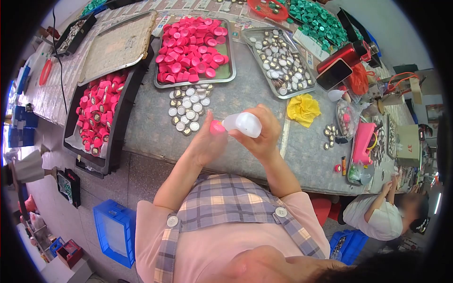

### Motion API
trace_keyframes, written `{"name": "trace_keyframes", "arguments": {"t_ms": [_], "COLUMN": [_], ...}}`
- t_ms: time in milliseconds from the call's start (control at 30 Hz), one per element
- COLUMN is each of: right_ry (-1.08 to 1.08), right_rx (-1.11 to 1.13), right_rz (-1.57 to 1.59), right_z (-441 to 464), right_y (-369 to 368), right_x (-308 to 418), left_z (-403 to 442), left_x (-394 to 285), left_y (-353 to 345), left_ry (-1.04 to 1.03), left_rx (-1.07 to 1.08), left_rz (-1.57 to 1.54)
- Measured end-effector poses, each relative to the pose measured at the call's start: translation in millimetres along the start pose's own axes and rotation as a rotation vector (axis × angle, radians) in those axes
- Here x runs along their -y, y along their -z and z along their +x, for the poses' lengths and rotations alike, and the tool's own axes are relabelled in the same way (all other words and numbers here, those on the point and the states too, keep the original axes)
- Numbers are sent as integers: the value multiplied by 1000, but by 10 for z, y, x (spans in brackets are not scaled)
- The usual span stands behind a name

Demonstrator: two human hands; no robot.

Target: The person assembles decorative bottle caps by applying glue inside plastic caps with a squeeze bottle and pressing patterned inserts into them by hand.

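My left hand point(207, 143) is closed around a small pink cap point(217, 127) held above the table's front edge. A translucent white squeeze bottle point(247, 125) is gripped in my right hand point(262, 134), lying tilted with its narrow end pointing at the pink cap. Whether the tip touches the cap I cannot tell. Just beyond my left hand lies a loose cluster of round white-faced discs point(189, 107). Behind them a metal tray point(231, 66) carries a heap of pink caps point(192, 47).
A second metal tray point(295, 94) holds more discs. At the left, a black crate point(115, 137) contains pink caps with inserts, under a slanted empty tray point(118, 45). A yellow cloth point(303, 110), a phone point(335, 74) and green caps point(316, 21) lie rightward. Another person point(377, 214) sits at the right.
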State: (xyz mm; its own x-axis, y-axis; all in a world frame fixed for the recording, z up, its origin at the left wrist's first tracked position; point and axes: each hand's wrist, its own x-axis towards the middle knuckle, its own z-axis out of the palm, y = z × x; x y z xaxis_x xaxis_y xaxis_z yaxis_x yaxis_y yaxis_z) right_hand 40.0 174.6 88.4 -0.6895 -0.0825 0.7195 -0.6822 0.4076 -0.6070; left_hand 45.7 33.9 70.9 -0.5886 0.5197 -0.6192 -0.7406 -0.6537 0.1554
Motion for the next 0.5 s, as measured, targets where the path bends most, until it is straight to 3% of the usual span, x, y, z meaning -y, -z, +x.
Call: {"name": "trace_keyframes", "arguments": {"t_ms": [333,433,500], "right_ry": [48,-25,-110], "right_rx": [31,15,-90], "right_rz": [-25,-10,13], "right_z": [-25,-59,-137], "right_y": [-33,-29,19], "right_x": [-6,-25,-90], "left_z": [56,139,184], "left_x": [19,-7,-82], "left_y": [33,233,445], "left_ry": [-83,-137,-217], "left_rx": [-78,-94,112], "left_rz": [89,168,463]}}
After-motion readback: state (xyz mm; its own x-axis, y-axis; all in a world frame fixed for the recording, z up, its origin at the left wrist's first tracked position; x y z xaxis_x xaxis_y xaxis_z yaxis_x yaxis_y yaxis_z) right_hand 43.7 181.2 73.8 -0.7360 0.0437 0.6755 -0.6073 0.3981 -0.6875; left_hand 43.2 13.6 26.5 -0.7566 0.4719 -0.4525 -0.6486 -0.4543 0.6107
